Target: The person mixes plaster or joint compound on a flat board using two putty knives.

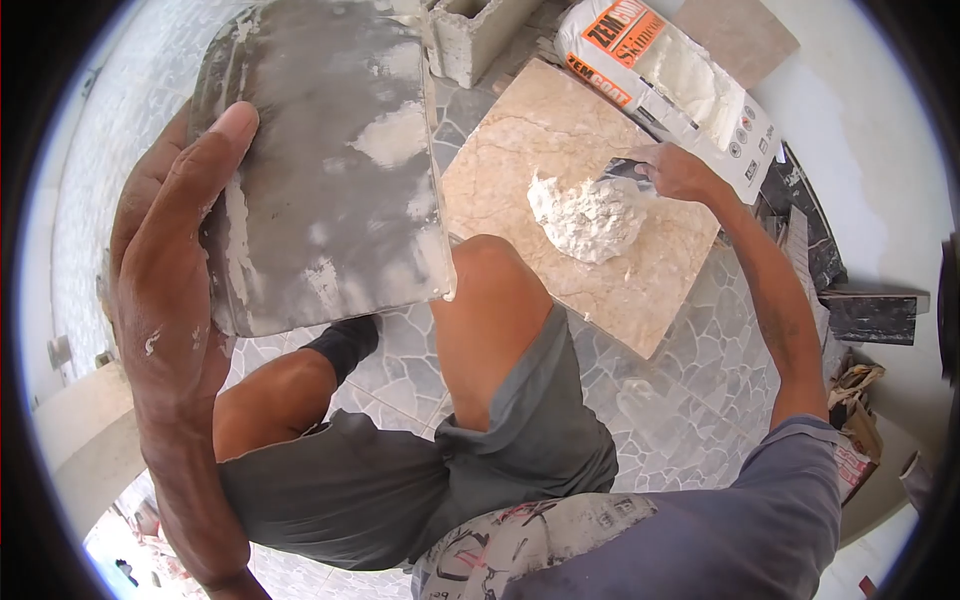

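Observation:
Close to the camera, my left hand (175,240) grips a flat grey rectangular plate (330,200) by its left edge, thumb over the face. White smears and dried patches mark the plate, and its top end is cut off by the frame. Out on a beige marbled tile (510,130) sits a heap of white skim coat paste (588,218). My right hand (682,172) is closed around a dark-bladed putty knife (627,172). The blade touches the upper right side of the heap; its handle is mostly hidden in my fingers.
An opened skim coat bag (670,75) lies beyond the tile, against the wall. A concrete hollow block (470,45) stands at the top. Dark pieces (872,318) and a crumpled carton (855,430) lie at the right. My knees are beside the tile, over a stone-patterned floor (690,320).

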Demonstrator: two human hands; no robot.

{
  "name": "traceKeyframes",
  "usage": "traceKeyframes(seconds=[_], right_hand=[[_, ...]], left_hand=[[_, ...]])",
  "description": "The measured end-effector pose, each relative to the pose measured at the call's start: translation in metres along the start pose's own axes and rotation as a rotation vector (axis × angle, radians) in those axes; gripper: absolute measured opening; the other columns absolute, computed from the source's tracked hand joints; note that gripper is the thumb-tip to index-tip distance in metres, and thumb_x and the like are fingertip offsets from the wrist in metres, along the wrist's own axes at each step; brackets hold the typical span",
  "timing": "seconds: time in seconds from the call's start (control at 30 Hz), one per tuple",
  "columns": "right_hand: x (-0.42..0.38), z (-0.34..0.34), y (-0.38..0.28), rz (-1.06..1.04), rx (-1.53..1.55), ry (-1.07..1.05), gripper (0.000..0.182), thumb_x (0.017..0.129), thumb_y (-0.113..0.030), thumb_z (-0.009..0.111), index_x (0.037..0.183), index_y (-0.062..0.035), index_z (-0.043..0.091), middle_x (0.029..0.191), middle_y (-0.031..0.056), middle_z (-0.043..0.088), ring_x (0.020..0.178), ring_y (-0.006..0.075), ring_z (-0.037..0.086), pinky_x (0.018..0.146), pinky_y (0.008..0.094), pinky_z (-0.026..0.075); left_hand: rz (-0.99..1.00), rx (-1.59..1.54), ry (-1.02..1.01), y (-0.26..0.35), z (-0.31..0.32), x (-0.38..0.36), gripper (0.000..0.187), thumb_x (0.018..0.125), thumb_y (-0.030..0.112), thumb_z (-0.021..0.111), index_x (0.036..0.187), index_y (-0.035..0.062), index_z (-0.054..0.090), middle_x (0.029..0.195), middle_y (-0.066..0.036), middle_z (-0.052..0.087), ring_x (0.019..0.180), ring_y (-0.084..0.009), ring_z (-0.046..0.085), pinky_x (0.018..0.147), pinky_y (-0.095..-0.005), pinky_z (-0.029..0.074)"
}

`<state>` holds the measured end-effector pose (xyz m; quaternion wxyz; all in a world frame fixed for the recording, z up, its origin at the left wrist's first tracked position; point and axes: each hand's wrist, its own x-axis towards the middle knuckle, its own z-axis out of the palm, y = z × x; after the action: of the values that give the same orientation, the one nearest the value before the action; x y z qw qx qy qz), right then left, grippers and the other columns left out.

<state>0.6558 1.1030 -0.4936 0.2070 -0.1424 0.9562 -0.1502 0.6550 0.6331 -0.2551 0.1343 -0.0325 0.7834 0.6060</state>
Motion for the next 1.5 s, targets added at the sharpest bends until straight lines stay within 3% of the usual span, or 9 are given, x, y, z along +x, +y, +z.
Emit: traceKeyframes(seconds=[0.23,0.4,0.57,0.67,0.77,0.9,1.17,1.37,1.5], right_hand=[[-0.078,0.052,-0.072,-0.276,-0.374,0.221,0.033,0.078,-0.002,0.057,0.109,-0.0077,0.064,0.101,0.014,0.064,0.1,0.0309,0.06,0.087,0.0401,0.049],[-0.066,0.015,-0.022,0.229,0.044,0.332,0.031,0.085,0.0,0.055,0.115,0.002,0.06,0.1,0.0232,0.065,0.092,0.0405,0.062,0.085,0.0419,0.049],[-0.081,0.047,0.11,0.608,0.356,0.133,0.034,0.088,-0.005,0.059,0.12,0.006,0.059,0.097,0.0155,0.069,0.084,0.0221,0.064,0.079,0.0335,0.049],[-0.095,0.07,0.097,0.78,0.574,0.152,0.033,0.087,-0.005,0.06,0.117,0.0076,0.06,0.093,0.0115,0.068,0.083,0.0145,0.06,0.076,0.0296,0.047],[-0.079,0.095,0.072,0.692,0.816,0.195,0.027,0.088,-0.008,0.062,0.112,0.0059,0.065,0.094,0.0065,0.068,0.081,0.0135,0.059,0.074,0.0282,0.047],[-0.054,0.095,0.048,0.627,0.843,0.219,0.025,0.088,-0.011,0.063,0.108,0.0046,0.064,0.087,0.0086,0.067,0.075,0.0137,0.056,0.07,0.0305,0.047],[-0.042,0.044,-0.055,0.269,0.032,0.345,0.022,0.087,-0.012,0.056,0.103,0.0019,0.06,0.085,0.0221,0.064,0.077,0.0367,0.064,0.074,0.0419,0.051],[-0.034,0.052,-0.093,-0.076,-0.231,0.258,0.023,0.081,-0.012,0.06,0.102,-0.0026,0.06,0.096,0.0148,0.066,0.095,0.0302,0.066,0.074,0.0418,0.055],[-0.012,0.011,-0.061,0.262,-0.051,0.138,0.021,0.086,-0.008,0.056,0.104,0.0017,0.061,0.098,0.0171,0.066,0.096,0.036,0.064,0.079,0.044,0.052]], left_hand=[[0.244,0.282,0.066,-0.012,-0.013,0.006,0.047,0.095,0.029,0.058,0.133,0.0028,0.052,0.123,-0.019,0.058,0.103,-0.0193,0.067,0.087,-0.0273,0.057],[0.137,0.203,0.033,-0.011,-0.014,0.008,0.046,0.095,0.032,0.057,0.133,0.0058,0.053,0.124,-0.018,0.058,0.103,-0.0183,0.067,0.087,-0.0271,0.057],[0.11,0.224,0.017,-0.013,-0.029,0.008,0.046,0.096,0.034,0.056,0.134,0.0089,0.055,0.124,-0.016,0.058,0.103,-0.0173,0.067,0.087,-0.0268,0.056],[0.155,0.295,0.06,-0.014,-0.024,0.006,0.052,0.093,0.038,0.058,0.132,0.0044,0.053,0.119,-0.016,0.06,0.099,-0.0168,0.069,0.085,-0.0255,0.057],[0.347,0.504,0.099,-0.021,-0.019,0.004,0.057,0.091,0.04,0.059,0.13,-0.0001,0.051,0.113,-0.015,0.063,0.095,-0.0168,0.07,0.083,-0.0249,0.057],[0.1,0.248,0.066,-0.002,0.003,0.005,0.054,0.091,0.038,0.059,0.128,-0.0009,0.053,0.113,-0.014,0.062,0.095,-0.017,0.069,0.084,-0.0244,0.056],[0.072,0.117,0.008,0.0,0.013,0.002,0.046,0.093,0.031,0.058,0.128,0.001,0.054,0.118,-0.015,0.059,0.1,-0.0172,0.068,0.087,-0.0258,0.055],[-0.049,-0.066,-0.203,0.015,0.019,0.006,0.04,0.096,0.023,0.056,0.132,0.0071,0.055,0.125,-0.017,0.055,0.106,-0.0167,0.065,0.09,-0.0272,0.055],[0.101,0.066,-0.115,0.009,0.022,-0.004,0.049,0.092,0.032,0.06,0.128,-0.0005,0.054,0.113,-0.016,0.061,0.096,-0.0163,0.069,0.084,-0.0247,0.056]])
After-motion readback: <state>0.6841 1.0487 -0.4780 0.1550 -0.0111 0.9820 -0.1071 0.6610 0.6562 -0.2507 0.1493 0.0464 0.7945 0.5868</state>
